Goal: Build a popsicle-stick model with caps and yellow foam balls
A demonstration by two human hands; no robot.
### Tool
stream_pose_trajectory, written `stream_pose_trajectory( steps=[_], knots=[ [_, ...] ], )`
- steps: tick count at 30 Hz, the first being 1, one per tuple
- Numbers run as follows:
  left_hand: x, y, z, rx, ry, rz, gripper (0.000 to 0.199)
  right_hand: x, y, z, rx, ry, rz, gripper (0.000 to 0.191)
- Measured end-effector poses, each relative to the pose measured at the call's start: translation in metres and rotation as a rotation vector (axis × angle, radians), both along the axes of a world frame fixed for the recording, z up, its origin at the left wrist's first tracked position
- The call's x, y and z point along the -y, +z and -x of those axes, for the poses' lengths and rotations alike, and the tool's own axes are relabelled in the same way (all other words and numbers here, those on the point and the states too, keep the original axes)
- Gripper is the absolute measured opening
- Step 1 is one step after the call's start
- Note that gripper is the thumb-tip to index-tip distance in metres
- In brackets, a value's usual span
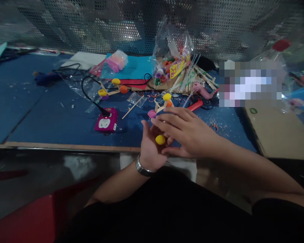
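Note:
My left hand (152, 148) is turned palm up above the table's front edge, a metal-banded watch on its wrist. A small yellow ball (160, 140), which looks like modelling clay, rests in its palm. Across it reaches my right hand (183, 131), fingers stretched out and slightly apart, over the left fingers and beside the ball. Just beyond the hands stands a small wooden-stick piece (157, 106) with yellow (167, 97), orange and pink clay lumps. A similar stick piece (113, 91) with yellow, orange and purple lumps lies further left.
A magenta power socket (105, 120) with a plugged-in black cable sits left on the blue table (40, 118). Behind are a pink glue gun (202, 90), wooden sticks (205, 77), a plastic bag of colourful pieces (171, 67) and coloured sheets. Cardboard (281, 131) lies at right.

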State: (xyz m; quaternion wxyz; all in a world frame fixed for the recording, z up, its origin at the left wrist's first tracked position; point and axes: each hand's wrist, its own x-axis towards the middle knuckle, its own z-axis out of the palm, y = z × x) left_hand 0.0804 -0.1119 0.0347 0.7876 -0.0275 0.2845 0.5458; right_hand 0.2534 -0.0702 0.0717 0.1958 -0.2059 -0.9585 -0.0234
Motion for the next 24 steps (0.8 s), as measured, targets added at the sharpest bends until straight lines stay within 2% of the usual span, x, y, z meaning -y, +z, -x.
stream_pose_trajectory(
  steps=[2, 4, 13, 18, 24],
  knots=[
    [-0.003, 0.004, 0.001, -0.015, 0.042, -0.009, 0.065, -0.006, -0.006, -0.004, -0.073, 0.026, 0.052, 0.09],
    [-0.004, 0.005, 0.003, -0.033, 0.044, -0.03, 0.063, -0.011, -0.009, -0.005, -0.103, 0.047, 0.086, 0.081],
    [-0.006, -0.005, -0.005, -0.137, 0.053, -0.077, 0.061, -0.015, -0.006, 0.004, -0.026, 0.085, 0.094, 0.026],
    [-0.009, -0.003, -0.011, -0.15, 0.07, -0.118, 0.058, -0.018, -0.009, 0.006, -0.074, 0.128, 0.095, 0.017],
    [-0.009, 0.001, -0.006, -0.126, 0.032, -0.097, 0.062, -0.02, -0.019, 0.005, -0.138, 0.16, 0.126, 0.017]
  ],
)
